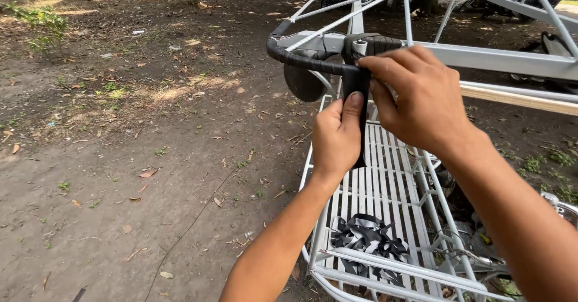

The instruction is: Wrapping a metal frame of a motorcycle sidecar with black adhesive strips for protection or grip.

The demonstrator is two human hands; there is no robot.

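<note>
Outdoors, above a patch of bare brown dirt ground [120, 175] scattered with dry leaves, two bare hands work at one curved metal handlebar wrapped in black tape [295, 58]. This bar sits near the top centre of the view, bending from the far left toward the right, where it meets a grey painted metal frame [481, 55] made of thin tubes and crossing rods.

One black strip of tape [360, 91] hangs straight down from the bar. The left hand [336, 139] is below the bar, its thumb pressed flat against the strip and its fingers curled behind it, gripping it. The right hand [415, 97] comes in from the right, fingers closed around the bar's black end and the top of the strip, so both hands are touching the same strip, one just above the other.

Beneath the hands lies one white slatted metal rack [385, 187], running from near to far. On its near end rests one loose tangled pile of black and white ribbon-like strips [364, 239].

To the left, the ground is wide and open. To the right, frame tubes and one pale wooden pole [524, 97] crowd close to the right forearm.
</note>
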